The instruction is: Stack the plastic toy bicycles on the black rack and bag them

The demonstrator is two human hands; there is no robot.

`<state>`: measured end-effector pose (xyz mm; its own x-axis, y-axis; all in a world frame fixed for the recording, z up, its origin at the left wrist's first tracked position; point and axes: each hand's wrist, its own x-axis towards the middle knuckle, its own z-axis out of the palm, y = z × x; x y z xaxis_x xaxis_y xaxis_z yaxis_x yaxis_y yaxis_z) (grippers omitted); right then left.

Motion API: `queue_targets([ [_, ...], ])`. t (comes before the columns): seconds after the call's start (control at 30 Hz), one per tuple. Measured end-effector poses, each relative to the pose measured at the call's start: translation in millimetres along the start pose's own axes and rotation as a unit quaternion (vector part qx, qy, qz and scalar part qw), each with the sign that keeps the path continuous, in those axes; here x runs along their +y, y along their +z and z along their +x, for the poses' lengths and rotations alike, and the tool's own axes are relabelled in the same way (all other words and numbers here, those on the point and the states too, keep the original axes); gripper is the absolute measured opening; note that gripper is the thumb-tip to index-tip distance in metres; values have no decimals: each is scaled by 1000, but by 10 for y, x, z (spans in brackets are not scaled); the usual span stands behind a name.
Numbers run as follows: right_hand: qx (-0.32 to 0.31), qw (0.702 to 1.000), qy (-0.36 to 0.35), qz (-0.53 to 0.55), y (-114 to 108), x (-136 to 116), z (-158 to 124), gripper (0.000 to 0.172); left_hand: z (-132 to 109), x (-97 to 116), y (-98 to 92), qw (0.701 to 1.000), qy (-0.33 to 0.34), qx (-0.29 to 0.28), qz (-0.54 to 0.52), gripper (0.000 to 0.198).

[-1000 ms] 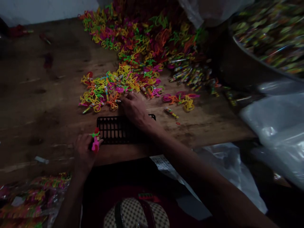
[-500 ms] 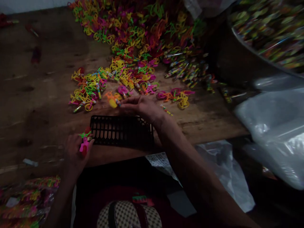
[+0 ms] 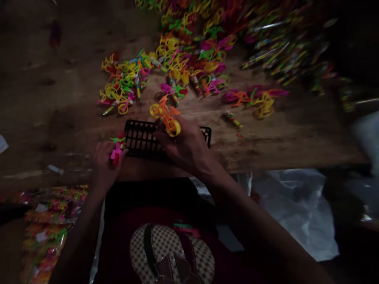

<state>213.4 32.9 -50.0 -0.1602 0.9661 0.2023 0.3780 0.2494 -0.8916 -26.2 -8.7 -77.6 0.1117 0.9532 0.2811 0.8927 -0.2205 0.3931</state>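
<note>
My right hand grips an orange toy bicycle with yellow wheels, held above a black slotted plastic rack. The hand hides much of the rack's middle and right half. At the rack's left end, my left hand is closed around a pink toy bicycle with red wheels and a green handlebar. Its thumb rests close to the rack's edge. Beyond the rack lies a loose cluster of toy bicycles, some with small printed tubes among them.
A large heap of toy bicycles and a pile of printed tubes cover the far side of the wooden table. One tube lies alone right of the rack. Packed colourful toys sit lower left; clear plastic bags lie lower right.
My right hand has drawn the orange bicycle back from the cluster to over the rack. My left hand keeps its hold at the rack's end. The camera view has shifted.
</note>
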Motion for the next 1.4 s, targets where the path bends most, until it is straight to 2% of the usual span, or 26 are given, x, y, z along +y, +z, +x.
queue_targets([
  [0.07,-14,998,-47,-30,63,-35,-86,6,9,7,-1,1000,3,-8,-10,23],
  [0.13,-25,995,-84,-39,146,-36,-133,10,11,6,0,1000,10,-15,-13,25],
  [0.23,-1,994,-108,-37,284,18,-161,14,1,-11,16,1000,13,-9,-19,24],
  [0.4,21,997,-74,8,426,100,-86,11,-19,-32,51,1000,20,10,-19,22],
  [0.57,63,996,-51,34,490,130,158,13,-31,-27,61,1000,22,9,-10,21],
  [0.8,36,998,-56,-10,665,223,386,20,-60,-19,51,999,26,-5,-18,18],
  [1.03,11,996,-74,-48,658,304,420,15,-31,17,38,998,-5,-31,-49,20],
  [1.13,6,994,-77,-73,652,293,406,14,-42,-1,-52,993,-14,-54,-105,29],
  [1.2,-2,993,-79,-89,649,272,401,13,-60,25,-184,984,-55,-47,-163,35],
  [1.3,-13,991,-83,-104,646,251,404,12,-36,173,-434,962,-145,13,-231,35],
  [1.37,-11,991,-86,-102,654,256,408,12,44,311,-546,953,-157,26,-258,39],
  [1.4,-6,991,-89,-99,662,264,410,13,102,373,-564,949,-150,12,-276,42],
])
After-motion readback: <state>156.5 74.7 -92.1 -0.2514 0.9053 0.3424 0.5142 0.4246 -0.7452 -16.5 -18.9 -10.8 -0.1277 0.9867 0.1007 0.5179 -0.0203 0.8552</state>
